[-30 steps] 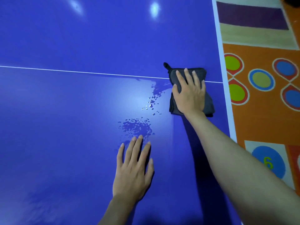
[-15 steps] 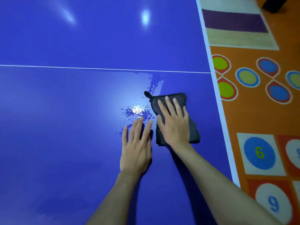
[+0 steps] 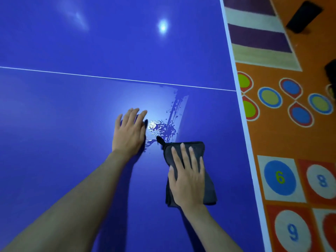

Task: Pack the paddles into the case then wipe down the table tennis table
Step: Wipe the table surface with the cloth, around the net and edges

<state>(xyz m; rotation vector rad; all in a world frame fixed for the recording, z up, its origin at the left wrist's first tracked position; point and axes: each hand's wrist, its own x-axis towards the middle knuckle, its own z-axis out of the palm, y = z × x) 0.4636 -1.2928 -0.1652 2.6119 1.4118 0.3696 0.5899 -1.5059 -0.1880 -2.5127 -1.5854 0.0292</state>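
Two flat hands: the right hand (image 3: 188, 176) is pressed, fingers straight, on the cloth (image 3: 207, 190) for wiping; the left hand (image 3: 130, 132) is spread on the counter (image 3: 72, 42) as a brace.

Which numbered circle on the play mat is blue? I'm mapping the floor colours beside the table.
The circle with the 6, nearest the table's white edge. It is blue with a green numeral; the 8 and 9 circles are white with blue numerals.

Head view, close, looking down at table (image 3: 91, 42).

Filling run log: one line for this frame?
phase: wiping | right hand: flat on cloth | left hand: flat on table | droplets: remain
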